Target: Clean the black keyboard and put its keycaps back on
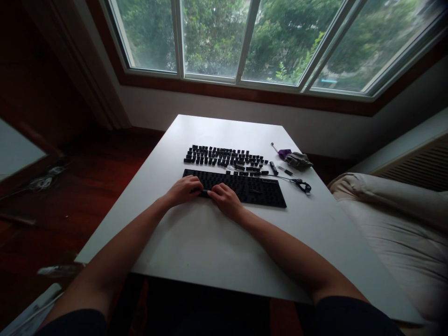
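Note:
A black keyboard [269, 192] lies across the white table, its key area dark and bare-looking in places. Both hands meet at its near edge, left of the middle. My left hand [183, 189] has its fingers curled over the front of the board. My right hand [226, 199] is closed too, thumb pointing left. Between the fingertips shows a long black keycap [204, 192], apparently the space bar, held at both ends; whether it is seated on the board I cannot tell. Behind the keyboard, several loose black keycaps [224, 157] stand in rows.
A coiled black cable [301, 185] rests right of the keyboard. Beyond it are a grey cloth [298, 160], a purple cloth [284, 153] and a thin white-ended stick [274, 147]. Small dark tools [273, 168] lie near the keycaps. A pale couch [395, 228] flanks the table [206, 247].

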Motion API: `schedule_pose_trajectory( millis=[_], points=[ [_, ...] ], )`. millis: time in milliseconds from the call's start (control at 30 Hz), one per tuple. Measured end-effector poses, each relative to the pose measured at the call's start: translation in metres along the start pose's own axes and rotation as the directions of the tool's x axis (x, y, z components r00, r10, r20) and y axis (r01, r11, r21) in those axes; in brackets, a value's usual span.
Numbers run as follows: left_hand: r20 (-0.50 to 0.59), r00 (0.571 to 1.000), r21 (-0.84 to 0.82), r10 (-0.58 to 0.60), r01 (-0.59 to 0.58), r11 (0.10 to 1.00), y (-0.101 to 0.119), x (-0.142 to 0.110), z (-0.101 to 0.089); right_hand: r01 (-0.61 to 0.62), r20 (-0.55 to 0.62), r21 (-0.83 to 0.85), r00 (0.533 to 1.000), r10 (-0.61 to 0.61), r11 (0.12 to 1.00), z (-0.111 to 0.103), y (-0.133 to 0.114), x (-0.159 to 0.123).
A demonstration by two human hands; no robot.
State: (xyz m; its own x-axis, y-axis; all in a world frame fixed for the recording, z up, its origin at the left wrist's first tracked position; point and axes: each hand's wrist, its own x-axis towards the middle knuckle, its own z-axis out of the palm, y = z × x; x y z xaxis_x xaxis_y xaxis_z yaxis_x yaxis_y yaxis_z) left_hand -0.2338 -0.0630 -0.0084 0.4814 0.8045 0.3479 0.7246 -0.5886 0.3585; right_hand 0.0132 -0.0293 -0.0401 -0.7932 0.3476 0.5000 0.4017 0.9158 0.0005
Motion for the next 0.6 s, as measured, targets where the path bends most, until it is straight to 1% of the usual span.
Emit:
schedule_pose_trajectory(
  millis=[233, 367, 467, 533, 600],
  points=[
    [0.004, 1.0, -0.07, -0.013, 0.013, 0.997, -0.002, 0.001, 0.002, -0.03, 0.028, -0.036, 0.999, 0.031, 0.999, -0.003, -0.008, -0.001],
    [0.027, 1.0, -0.041, 0.013, -0.012, 0.999, -0.002, 0.002, 0.003, -0.033, 0.032, -0.036, 0.999, 0.034, 0.999, 0.0, -0.007, -0.001],
    [0.013, 1.0, 0.007, 0.022, -0.022, 1.0, -0.002, 0.001, 0.004, -0.033, -0.014, 0.044, 0.999, 0.034, 0.998, -0.001, 0.001, -0.003],
    [-0.013, 1.0, 0.025, 0.016, -0.016, 1.0, -0.002, 0.0, 0.003, -0.07, -0.07, 0.114, 0.995, 0.078, 0.991, -0.004, 0.009, -0.004],
    [-0.039, 0.999, 0.033, 0.01, -0.008, 0.999, -0.004, -0.001, 0.003, -0.126, -0.126, 0.174, 0.981, 0.149, 0.977, -0.007, 0.017, -0.007]
  ],
)
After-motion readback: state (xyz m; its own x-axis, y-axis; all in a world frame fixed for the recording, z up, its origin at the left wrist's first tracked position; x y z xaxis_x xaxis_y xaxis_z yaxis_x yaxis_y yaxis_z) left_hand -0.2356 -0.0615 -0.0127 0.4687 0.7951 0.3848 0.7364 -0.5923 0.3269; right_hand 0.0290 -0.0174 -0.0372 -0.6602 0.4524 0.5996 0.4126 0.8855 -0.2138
